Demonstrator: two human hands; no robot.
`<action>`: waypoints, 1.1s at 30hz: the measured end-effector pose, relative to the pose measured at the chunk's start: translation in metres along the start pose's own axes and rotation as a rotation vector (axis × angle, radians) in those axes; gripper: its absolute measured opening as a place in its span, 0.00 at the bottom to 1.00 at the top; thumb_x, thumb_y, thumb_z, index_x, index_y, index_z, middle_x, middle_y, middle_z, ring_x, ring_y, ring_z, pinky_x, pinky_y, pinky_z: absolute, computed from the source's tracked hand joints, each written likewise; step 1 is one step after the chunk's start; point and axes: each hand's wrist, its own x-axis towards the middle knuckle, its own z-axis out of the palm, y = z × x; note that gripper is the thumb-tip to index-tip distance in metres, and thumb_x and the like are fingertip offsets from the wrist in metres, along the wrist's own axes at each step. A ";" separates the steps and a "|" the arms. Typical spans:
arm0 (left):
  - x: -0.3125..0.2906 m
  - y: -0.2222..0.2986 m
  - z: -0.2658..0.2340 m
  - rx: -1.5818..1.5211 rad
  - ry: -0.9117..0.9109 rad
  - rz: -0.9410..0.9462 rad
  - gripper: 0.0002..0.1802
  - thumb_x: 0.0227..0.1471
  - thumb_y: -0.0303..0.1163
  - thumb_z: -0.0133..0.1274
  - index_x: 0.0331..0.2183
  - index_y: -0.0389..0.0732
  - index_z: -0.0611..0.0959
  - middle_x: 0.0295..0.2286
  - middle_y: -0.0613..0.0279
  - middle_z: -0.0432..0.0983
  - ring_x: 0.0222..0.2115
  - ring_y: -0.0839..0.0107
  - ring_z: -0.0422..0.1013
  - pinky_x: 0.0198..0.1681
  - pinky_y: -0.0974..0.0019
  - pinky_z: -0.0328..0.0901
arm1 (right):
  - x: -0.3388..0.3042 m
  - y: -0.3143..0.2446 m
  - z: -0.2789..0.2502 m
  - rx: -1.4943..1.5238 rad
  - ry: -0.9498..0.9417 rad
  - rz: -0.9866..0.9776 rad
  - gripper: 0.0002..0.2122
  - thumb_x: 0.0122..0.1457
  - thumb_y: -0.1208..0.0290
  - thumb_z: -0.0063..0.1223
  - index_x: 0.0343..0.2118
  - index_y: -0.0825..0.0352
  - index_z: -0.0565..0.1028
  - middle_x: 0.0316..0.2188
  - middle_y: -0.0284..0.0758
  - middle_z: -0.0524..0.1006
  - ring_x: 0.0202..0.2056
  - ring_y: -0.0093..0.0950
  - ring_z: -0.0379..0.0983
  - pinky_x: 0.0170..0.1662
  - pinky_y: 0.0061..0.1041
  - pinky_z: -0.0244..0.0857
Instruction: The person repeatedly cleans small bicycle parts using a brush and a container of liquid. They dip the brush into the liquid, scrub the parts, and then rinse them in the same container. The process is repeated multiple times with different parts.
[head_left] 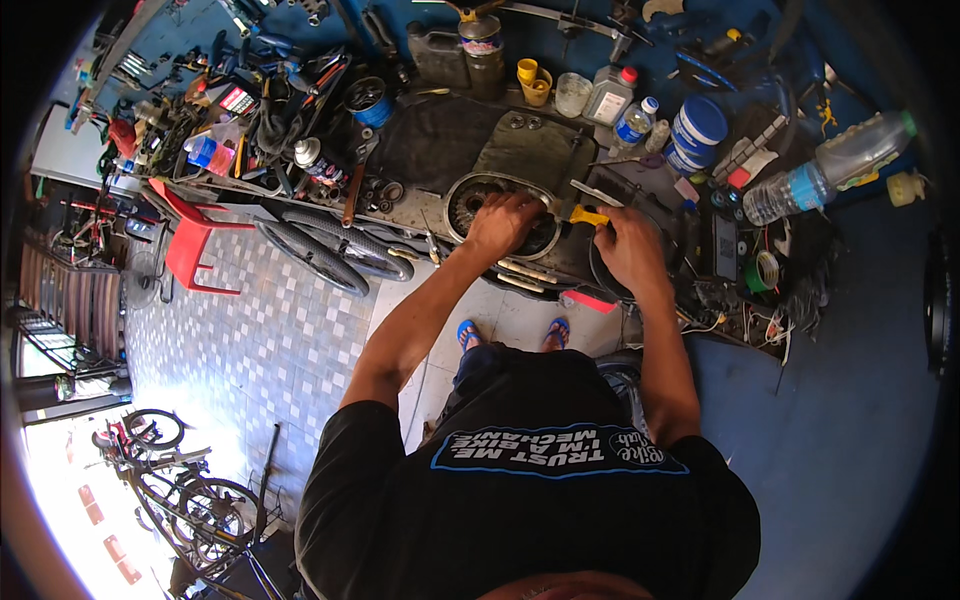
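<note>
At frame centre on the cluttered worktop (440, 140), the left hand (503, 222) grips one round grey metal gear ring (466, 200) while the right hand (630, 245) clenches one yellow-handled tool (588, 215); two clear plastic bottles (815, 165) lie upper right.

Black short-sleeved T-shirt (540, 500) (blue-framed white print), blue flip-flops (468, 333), bare forearms

A round metal part (505, 215) is set on the workbench (440, 140), with bottles (640, 115) ranged behind it, a tyre (330, 250) leaned left, and a chair (195, 240) farther left.
</note>
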 end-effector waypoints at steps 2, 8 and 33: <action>0.002 0.004 0.001 -0.010 0.003 -0.012 0.17 0.51 0.31 0.62 0.45 0.50 0.84 0.45 0.60 0.79 0.46 0.55 0.77 0.49 0.53 0.71 | -0.003 0.000 0.000 0.000 -0.020 0.008 0.15 0.60 0.70 0.57 0.49 0.67 0.79 0.40 0.48 0.78 0.41 0.48 0.77 0.46 0.44 0.70; 0.003 0.014 0.002 -0.034 -0.003 -0.014 0.18 0.52 0.30 0.61 0.47 0.49 0.84 0.44 0.59 0.79 0.46 0.54 0.77 0.49 0.54 0.73 | -0.007 0.000 -0.003 -0.007 -0.075 0.062 0.16 0.60 0.69 0.56 0.50 0.67 0.79 0.40 0.48 0.78 0.41 0.48 0.77 0.47 0.44 0.71; -0.013 -0.026 -0.034 -1.447 0.606 -0.826 0.14 0.63 0.34 0.58 0.43 0.34 0.77 0.36 0.59 0.74 0.35 0.67 0.76 0.40 0.56 0.81 | 0.001 -0.038 0.032 0.118 -0.184 -0.133 0.14 0.60 0.59 0.62 0.42 0.63 0.82 0.32 0.43 0.82 0.35 0.44 0.80 0.40 0.42 0.74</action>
